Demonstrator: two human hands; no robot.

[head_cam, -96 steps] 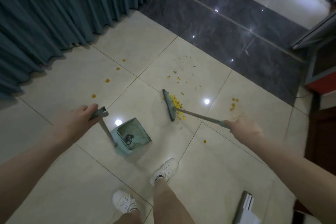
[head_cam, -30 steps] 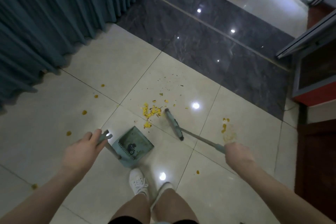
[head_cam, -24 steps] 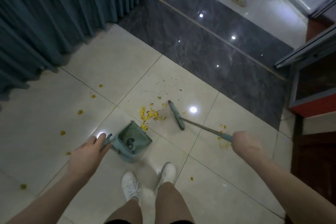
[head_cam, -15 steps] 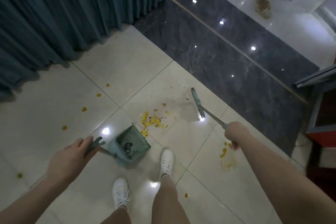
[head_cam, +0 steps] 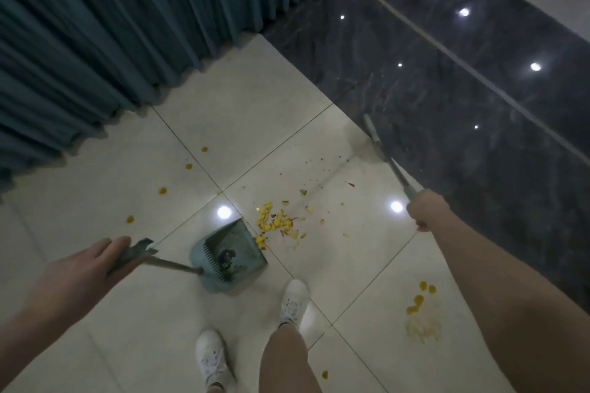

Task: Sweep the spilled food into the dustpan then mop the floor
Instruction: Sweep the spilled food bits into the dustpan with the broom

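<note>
With the left hand (head_cam: 79,268) gripping the dustpan (head_cam: 230,252) handle, its lip just beside the yellow spilled food (head_cam: 276,225) pile, and the right hand (head_cam: 426,209) closed round the broom (head_cam: 372,134), whose head lies far right, sweep short, low strokes near-leftward over a flat-pressed lip; no writing is legible

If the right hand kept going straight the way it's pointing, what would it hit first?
The right hand would probably reach the head of its own teal long-handled broom, beside the dark marble floor strip; depth is unclear.
</note>
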